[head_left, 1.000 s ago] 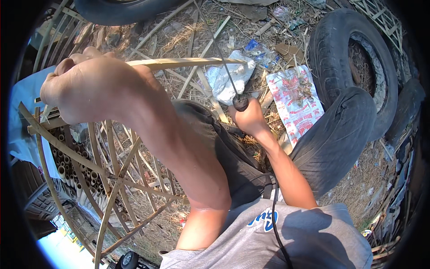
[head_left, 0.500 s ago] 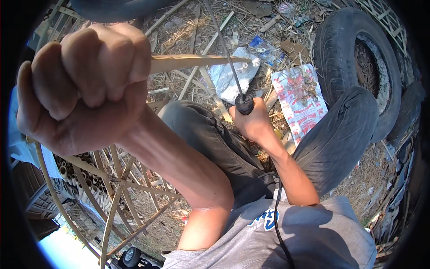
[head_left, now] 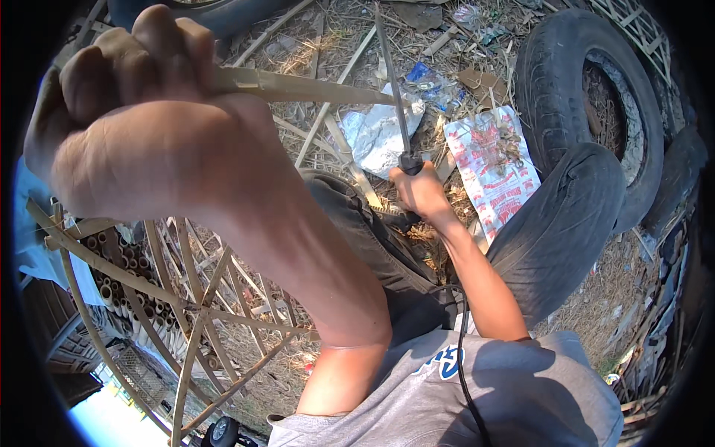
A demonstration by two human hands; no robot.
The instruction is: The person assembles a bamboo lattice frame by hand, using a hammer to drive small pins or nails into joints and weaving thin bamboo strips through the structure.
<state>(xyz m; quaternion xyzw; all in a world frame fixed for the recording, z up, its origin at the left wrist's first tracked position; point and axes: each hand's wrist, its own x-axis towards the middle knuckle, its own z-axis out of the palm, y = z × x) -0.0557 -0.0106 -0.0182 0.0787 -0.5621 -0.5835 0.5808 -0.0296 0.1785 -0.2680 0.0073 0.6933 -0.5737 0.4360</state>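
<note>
Raised close on the left, my left hand [head_left: 156, 141] is closed around one end of a flat bamboo strip [head_left: 305, 88]. The strip stretches rightward, and its far tip meets or overlaps the blade of a long knife [head_left: 393, 82]; whether they touch I cannot tell. My right hand [head_left: 424, 192] is wrapped around the knife's dark handle between my knees, with the long narrow blade pointing up and away. Behind the strip's tip lies a crumpled white sack [head_left: 383, 138] on the ground.
An old tyre [head_left: 555, 89] lies at the right beside my knee, near a red-and-white printed sack [head_left: 495, 167]. Another tyre [head_left: 223, 16] is at the top left. A bamboo lattice frame [head_left: 195, 305] stands at the lower left. Bamboo offcuts, straw and plastic litter the ground.
My left hand has risen nearer and its wrist has turned, tilting the strip. My right hand has shifted slightly right, and the knife has rotated so more of the blade's width shows.
</note>
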